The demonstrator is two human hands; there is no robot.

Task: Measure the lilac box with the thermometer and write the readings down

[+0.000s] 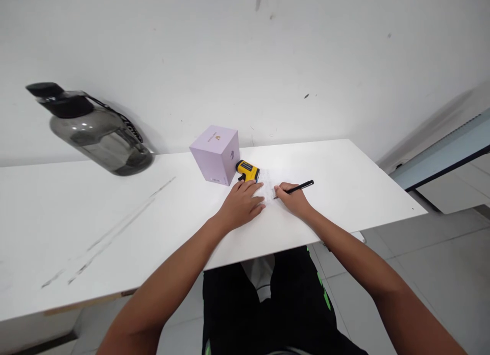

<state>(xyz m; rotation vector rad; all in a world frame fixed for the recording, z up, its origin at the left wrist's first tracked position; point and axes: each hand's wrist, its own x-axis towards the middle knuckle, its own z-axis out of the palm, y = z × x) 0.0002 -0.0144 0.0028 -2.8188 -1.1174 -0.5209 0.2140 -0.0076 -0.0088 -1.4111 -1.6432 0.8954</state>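
Observation:
A black pen [300,187] is gripped in my right hand [293,199], its tip down at the right edge of a small white paper [269,186] with faint marks on it. My left hand [243,204] lies flat with fingers stretched, resting on the left part of the paper. Just beyond its fingers lies a yellow and black infrared thermometer gun [248,171], whose lower end reaches the paper. Behind and to the left of it stands a pale purple box [214,153], close to the thermometer.
A grey see-through water bottle [103,133] with a black lid stands at the left back of the white table [344,191], near the wall [245,58]. Dark streaks mark the tabletop at left. The table's front edge runs just before my lap [237,314].

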